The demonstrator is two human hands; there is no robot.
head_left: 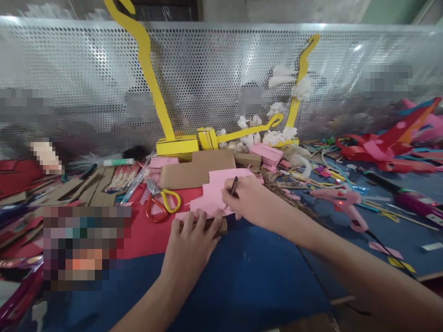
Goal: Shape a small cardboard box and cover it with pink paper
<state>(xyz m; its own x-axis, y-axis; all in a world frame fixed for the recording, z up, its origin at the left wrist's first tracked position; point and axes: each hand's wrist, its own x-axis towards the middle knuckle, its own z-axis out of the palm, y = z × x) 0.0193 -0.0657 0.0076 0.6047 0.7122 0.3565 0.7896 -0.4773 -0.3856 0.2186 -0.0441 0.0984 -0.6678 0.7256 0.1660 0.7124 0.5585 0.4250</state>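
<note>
Right hand (pixel 240 196): fingers narrow, closed around a slim dark pen (pixel 234 186); the tip is hidden by the grip.

Left hand (pixel 194 235): fingers spread, palm down, fingertips at the near edge of the pink sheet; whether they press firmly cannot be told.

Pink sheet (pixel 216 186), one, step-edged: ahead of the left fingertips, partly beneath the right fingers. Likely fault: skewing under the pen, if the left fingers bear too lightly or only on the near edge.

Brown block (pixel 223 228), one: beneath the left fingers, mostly covered. Likely fault: rocking or sliding, carrying the fingertips with it.

Brown cardboard (pixel 199 170), one, step-edged: just beyond the right fingers, beside the sheet's far left edge. Likely fault: its edge catching the sheet if either is pushed.

Scissors (pixel 165 192), one pair, red and yellow handles: left of the left fingertips, on red paper (pixel 145 244). Likely fault: being knocked if the left hand swings outward.

Pink glue gun (pixel 346 199), one, red light showing: well right of the right fingers, beyond the forearm. Likely fault: a burn or glue smear, should the nozzle be warm and the arm drift outward; a snagged cord (pixel 387 253) could drag it.
</note>
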